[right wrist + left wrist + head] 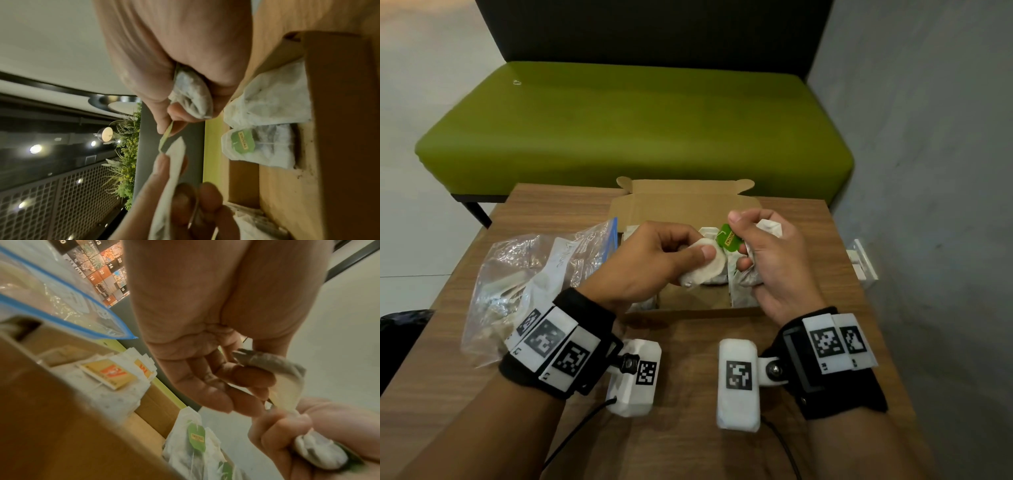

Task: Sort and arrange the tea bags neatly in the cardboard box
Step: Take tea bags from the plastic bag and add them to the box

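A round tea bag (705, 265) is being pinched by the left hand (650, 263), while bunched tea bags (768, 228) and a green tag (728, 238) are being gripped by the right hand (767, 260) — both being held above the cardboard box (685, 205), probably for separating before placement in sorted rows.

Head view looks steeply down from above, near the cardboard box (688, 205). Wrist views sit close under each palm, facing fingerward. All three share the box interior.

Black wristbands (558, 349) with white tag blocks
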### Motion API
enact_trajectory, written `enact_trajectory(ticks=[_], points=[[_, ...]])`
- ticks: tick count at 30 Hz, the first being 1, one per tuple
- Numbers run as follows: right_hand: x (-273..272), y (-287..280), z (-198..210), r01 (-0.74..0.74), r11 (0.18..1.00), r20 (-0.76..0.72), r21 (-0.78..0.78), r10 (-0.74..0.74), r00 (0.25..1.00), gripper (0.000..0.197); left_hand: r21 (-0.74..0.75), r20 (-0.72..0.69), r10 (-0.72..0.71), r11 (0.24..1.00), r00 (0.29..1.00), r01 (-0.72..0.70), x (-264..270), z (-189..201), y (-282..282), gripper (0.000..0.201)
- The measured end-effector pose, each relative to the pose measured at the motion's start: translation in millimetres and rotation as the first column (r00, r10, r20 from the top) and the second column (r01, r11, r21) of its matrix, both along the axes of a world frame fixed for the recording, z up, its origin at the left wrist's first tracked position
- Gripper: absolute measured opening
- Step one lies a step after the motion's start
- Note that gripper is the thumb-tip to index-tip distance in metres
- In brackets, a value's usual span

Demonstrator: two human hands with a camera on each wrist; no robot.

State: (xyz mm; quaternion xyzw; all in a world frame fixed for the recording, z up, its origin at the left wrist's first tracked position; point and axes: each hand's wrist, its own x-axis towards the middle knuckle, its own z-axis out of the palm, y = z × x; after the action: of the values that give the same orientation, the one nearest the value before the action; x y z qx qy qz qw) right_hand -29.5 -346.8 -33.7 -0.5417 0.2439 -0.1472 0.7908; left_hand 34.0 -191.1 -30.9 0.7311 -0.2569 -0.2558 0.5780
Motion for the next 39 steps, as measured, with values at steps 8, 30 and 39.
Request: enact_trajectory(ticks=[8,30,39], points=[[-2,0,0,-0.108,0.984,0.013,-0.141,0.11,0.994,0.011,-0.072,-0.152,0.014,0.997,0.988,-0.025,3,2,2,0.021],[-4,9,-5,-0.36,0.933,0.257,-0.006,0.349,0.901,0.036,-0.221,-0.311,-0.011,0.973,0.95,-0.061,-1,-2,-6,0.031],[-3,12,-5,-0.288,0.947,0.262,-0.144,0.317,0.911,0.016,-0.22,-0.341,0.032,0.969,0.94,-0.113,-3,0,-7,0.019]])
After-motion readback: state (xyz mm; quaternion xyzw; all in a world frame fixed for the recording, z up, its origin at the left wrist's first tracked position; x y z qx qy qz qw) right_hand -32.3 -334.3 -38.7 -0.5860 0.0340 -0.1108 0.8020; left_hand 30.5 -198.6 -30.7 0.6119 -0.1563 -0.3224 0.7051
